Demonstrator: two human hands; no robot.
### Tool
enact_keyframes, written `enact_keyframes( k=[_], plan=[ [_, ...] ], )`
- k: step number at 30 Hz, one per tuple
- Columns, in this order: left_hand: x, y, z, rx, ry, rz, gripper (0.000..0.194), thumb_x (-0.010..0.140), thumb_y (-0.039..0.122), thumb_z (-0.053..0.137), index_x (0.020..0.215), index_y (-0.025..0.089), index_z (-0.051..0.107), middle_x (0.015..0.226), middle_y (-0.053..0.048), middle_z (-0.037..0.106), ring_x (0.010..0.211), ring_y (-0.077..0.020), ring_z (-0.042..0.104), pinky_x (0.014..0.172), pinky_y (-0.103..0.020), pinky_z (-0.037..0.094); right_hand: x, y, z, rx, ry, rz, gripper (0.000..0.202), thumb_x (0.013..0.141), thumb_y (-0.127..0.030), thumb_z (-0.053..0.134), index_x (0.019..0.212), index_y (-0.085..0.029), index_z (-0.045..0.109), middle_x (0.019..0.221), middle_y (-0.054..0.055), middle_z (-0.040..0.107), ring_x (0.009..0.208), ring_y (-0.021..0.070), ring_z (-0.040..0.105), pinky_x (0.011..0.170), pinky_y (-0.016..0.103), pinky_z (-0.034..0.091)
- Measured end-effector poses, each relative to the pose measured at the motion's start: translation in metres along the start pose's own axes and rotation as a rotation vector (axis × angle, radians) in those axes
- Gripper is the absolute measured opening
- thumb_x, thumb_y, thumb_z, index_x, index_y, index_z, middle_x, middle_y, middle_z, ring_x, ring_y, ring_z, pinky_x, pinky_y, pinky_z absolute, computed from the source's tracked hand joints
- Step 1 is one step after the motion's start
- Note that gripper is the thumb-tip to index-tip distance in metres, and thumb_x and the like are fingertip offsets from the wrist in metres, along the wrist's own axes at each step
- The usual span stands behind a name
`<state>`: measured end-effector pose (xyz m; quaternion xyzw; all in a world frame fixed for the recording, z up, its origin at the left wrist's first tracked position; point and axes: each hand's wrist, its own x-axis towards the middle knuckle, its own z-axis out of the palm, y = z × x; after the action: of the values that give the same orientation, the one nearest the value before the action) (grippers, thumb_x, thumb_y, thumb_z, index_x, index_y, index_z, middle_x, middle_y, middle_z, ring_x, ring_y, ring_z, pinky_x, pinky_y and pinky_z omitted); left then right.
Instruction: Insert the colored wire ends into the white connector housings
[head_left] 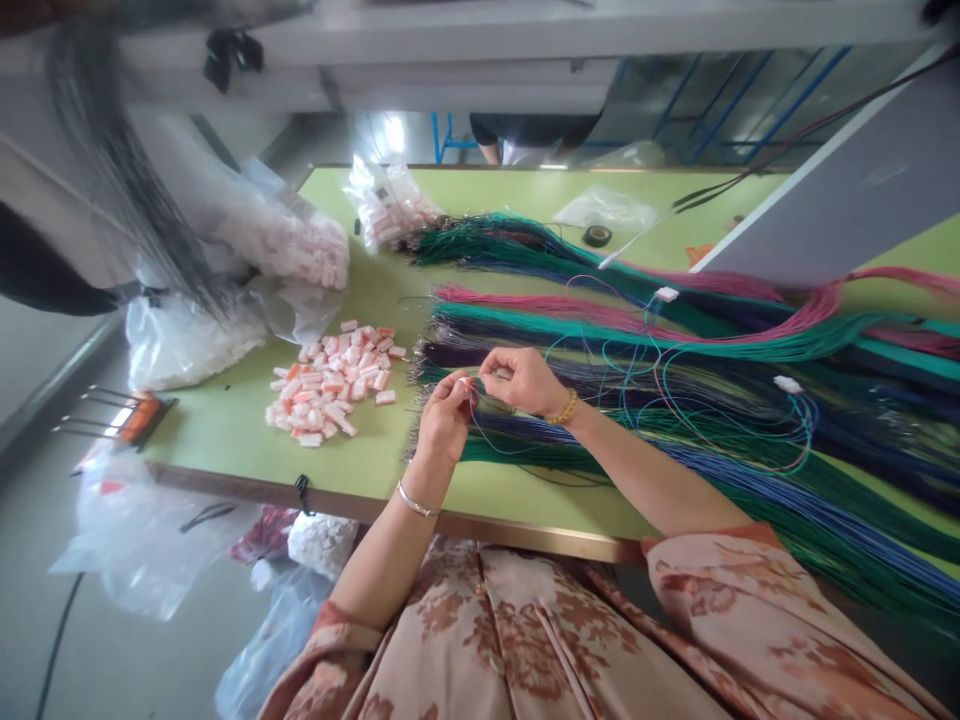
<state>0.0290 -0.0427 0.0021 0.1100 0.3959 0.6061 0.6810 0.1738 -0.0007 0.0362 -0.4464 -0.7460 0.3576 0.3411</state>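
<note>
My left hand (446,415) is closed around a small white and orange connector (468,384), most of it hidden by the fingers. A thin blue wire (484,432) hangs in a loop from it. Thumb and forefinger of my right hand (521,380) are pinched together just to the right, on what looks like a thin wire near the connector. Beneath both hands lie long bundles of green, black and blue wires (675,455). A heap of loose white and orange connectors (334,385) rests on the green table (225,440) to the left.
Plastic bags of connectors (285,240) stand at the back left. A pink wire bundle (510,302) runs across the table. Black tape (597,236) lies behind it. Wired white connectors (787,384) sit on the bundles. A grey panel (832,190) rises at right. Another person (536,130) is across the table.
</note>
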Motion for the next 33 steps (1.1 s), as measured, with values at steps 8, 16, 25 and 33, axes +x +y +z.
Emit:
enact_keyframes(
  k=[8,16,25,33],
  plan=[
    [0.0011,-0.0004,-0.0005,0.031,0.0,0.0,0.026,0.067,0.016,0.08,0.088,0.016,0.065,0.076,0.001,0.067,0.066,-0.0064,0.059,0.068,-0.02,0.045,-0.0048,0.0044,0.0028,-0.088,0.034,-0.06,0.011,0.071,-0.027,0.058,0.069,-0.017,0.062,0.052,-0.006,0.045,0.048,0.007,0.032,0.049,0.021,0.027],
    [0.0024,-0.0016,-0.0014,0.038,0.025,0.014,0.025,0.065,0.015,0.08,0.086,0.016,0.067,0.075,0.0,0.067,0.066,-0.007,0.059,0.069,-0.02,0.044,-0.0072,0.005,0.0026,-0.277,0.039,-0.19,0.008,0.073,-0.023,0.056,0.071,-0.019,0.062,0.061,-0.001,0.059,0.053,0.0094,0.043,0.055,0.022,0.032],
    [0.0053,-0.0033,-0.0049,0.082,0.038,0.024,0.027,0.062,0.018,0.081,0.085,0.016,0.068,0.073,0.001,0.066,0.064,-0.0071,0.058,0.069,-0.022,0.045,-0.0065,0.006,0.0039,-0.387,-0.023,-0.23,0.01,0.078,-0.023,0.054,0.074,-0.02,0.063,0.071,0.003,0.066,0.06,0.0126,0.052,0.061,0.024,0.036],
    [0.0012,-0.0075,-0.003,0.133,0.057,0.07,0.027,0.059,0.02,0.084,0.082,0.015,0.07,0.069,0.001,0.066,0.062,-0.0068,0.057,0.065,-0.022,0.045,-0.0088,0.0092,0.0098,-0.32,-0.036,-0.228,0.014,0.082,-0.023,0.051,0.072,-0.019,0.06,0.073,0.004,0.067,0.064,0.0137,0.056,0.063,0.024,0.039]
  ],
)
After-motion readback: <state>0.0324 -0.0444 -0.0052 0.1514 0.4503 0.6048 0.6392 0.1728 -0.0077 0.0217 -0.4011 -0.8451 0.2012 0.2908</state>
